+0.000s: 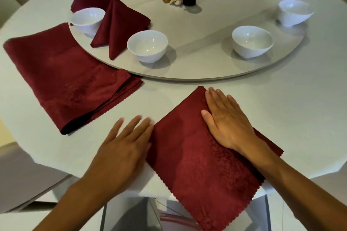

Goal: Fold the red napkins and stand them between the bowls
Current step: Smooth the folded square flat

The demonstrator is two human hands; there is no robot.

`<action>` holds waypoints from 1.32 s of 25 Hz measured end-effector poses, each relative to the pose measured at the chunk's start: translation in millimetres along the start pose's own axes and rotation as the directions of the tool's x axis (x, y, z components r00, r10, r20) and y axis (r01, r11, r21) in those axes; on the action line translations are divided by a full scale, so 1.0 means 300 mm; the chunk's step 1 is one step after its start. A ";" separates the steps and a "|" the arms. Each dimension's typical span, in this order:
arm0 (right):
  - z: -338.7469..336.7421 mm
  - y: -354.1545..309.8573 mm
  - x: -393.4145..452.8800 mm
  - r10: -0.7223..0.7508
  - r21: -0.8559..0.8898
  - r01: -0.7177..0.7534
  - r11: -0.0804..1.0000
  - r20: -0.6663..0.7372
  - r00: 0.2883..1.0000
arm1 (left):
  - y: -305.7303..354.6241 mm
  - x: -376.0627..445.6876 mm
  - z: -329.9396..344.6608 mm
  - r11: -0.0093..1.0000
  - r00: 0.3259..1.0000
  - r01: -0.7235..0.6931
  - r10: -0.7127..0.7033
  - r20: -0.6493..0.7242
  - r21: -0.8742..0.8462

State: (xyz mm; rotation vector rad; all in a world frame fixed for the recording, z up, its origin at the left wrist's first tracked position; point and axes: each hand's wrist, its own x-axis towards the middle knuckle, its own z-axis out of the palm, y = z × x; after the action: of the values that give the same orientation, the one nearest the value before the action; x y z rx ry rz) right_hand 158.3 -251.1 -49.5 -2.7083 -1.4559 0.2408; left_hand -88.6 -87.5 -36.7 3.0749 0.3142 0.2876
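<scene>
Napkin point(195, 155) flat, long axis near-right to far-left; right hand point(225, 120) pressing.

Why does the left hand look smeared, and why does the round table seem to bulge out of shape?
Head view: the left hand is motion-blurred at its fingertips, while the right hand pressing the red napkin is sharp. The wide-angle lens bows the table's edge. Soft overhead light casts pale shadows beside each white bowl, with faint glints inside.

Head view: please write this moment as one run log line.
right hand flat on folded red napkin | left hand flat at its left edge | napkin stack left
</scene>
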 end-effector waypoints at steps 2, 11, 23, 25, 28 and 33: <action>-0.002 -0.002 -0.001 -0.004 -0.004 0.004 1.000 0.002 1.000 | 0.111 0.163 0.008 0.995 1.000 -0.021 0.022 0.009 -0.099; -0.025 0.096 -0.098 0.015 0.162 -0.014 0.987 -0.003 1.000 | 0.231 0.296 0.147 0.991 0.984 -0.067 0.085 0.157 -0.120; -0.157 0.049 0.080 0.331 0.395 -0.275 0.876 -0.081 0.940 | 0.170 0.567 0.033 0.794 0.877 0.480 -0.446 0.179 -0.373; -0.165 0.010 0.172 0.363 0.473 -0.327 0.818 0.017 0.932 | 0.163 0.617 0.042 0.676 0.828 0.560 -0.469 0.307 -0.479; -0.146 0.006 0.201 0.352 0.599 -0.305 0.740 0.042 0.935 | 0.149 0.630 0.063 0.536 0.823 0.561 -0.440 0.358 -0.631; -0.221 0.089 0.077 0.284 0.764 -0.311 0.566 0.174 0.943 | 0.102 0.544 0.004 0.603 0.861 0.509 -0.363 0.357 -0.614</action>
State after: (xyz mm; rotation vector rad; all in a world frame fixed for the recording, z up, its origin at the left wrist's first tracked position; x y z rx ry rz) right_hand 203.8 -245.0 10.0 -2.1442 -0.6012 0.7445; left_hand 74.6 -84.1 -6.8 2.1545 0.7434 0.0458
